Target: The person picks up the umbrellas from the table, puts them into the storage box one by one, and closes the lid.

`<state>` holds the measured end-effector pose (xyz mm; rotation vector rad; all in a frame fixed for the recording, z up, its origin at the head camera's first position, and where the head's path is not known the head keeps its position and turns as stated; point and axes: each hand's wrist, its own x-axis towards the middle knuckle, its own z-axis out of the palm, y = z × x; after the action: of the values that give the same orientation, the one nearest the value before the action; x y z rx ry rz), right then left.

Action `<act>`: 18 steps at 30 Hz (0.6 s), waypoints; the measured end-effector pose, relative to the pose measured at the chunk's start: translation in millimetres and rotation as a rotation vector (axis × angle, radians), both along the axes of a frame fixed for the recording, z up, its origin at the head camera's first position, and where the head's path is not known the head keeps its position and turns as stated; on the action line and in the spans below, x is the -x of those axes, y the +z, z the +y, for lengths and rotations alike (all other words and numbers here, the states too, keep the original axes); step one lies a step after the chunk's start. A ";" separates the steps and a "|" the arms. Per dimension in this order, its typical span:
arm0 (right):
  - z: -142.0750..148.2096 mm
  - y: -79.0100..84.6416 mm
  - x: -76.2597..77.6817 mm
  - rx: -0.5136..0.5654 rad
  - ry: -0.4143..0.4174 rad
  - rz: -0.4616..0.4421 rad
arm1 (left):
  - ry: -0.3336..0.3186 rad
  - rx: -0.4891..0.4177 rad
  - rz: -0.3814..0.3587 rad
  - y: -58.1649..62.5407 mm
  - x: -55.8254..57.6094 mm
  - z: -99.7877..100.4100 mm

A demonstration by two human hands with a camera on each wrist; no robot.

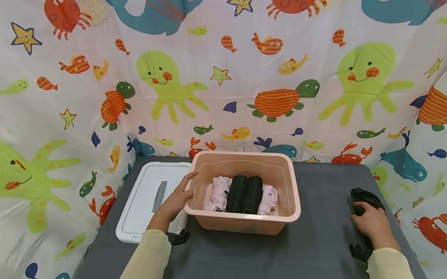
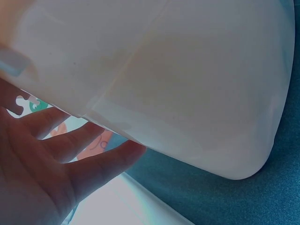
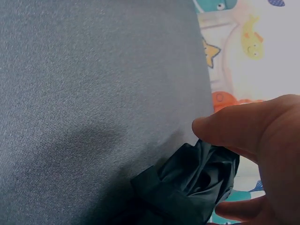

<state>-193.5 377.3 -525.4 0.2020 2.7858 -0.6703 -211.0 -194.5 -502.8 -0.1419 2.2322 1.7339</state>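
Note:
A peach plastic bin [image 1: 240, 224] stands mid-table, holding two black rolled bundles [image 1: 237, 194] side by side between pink crinkled bundles [image 1: 220, 193]. My left hand [image 1: 175, 201] touches the bin's left rim, and its fingers look fairly straight against the outer edge in the left wrist view. At the table's right side, my right hand [image 1: 374, 224] holds a black bundle of crinkled, shiny fabric [image 1: 366, 197]. In the right wrist view this bundle [image 3: 187, 183] lies between the thumb and a finger, its lower part cut off by the frame.
A white lid [image 1: 143, 194] with a grey handle lies left of the bin, partly under my left forearm. The grey table [image 1: 268, 267] ends near my right hand. A curtain [image 1: 229, 69] printed with sea animals hangs behind and along both sides.

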 end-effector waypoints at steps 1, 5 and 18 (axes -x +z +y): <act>0.5 -1.7 0.5 -0.004 -0.001 -0.001 | -0.003 0.000 -0.001 -0.1 0.1 -0.3; 3.5 -8.2 4.0 0.002 -0.041 -0.051 | -0.014 -0.009 -0.004 -0.2 -0.6 -1.3; 2.6 -16.9 12.5 -0.005 -0.133 -0.167 | 0.019 -0.010 0.006 -6.5 0.1 -2.3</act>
<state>-206.0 379.9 -542.4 0.4277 2.6317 -0.6459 -211.1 -196.8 -509.3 -0.1562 2.2332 1.7564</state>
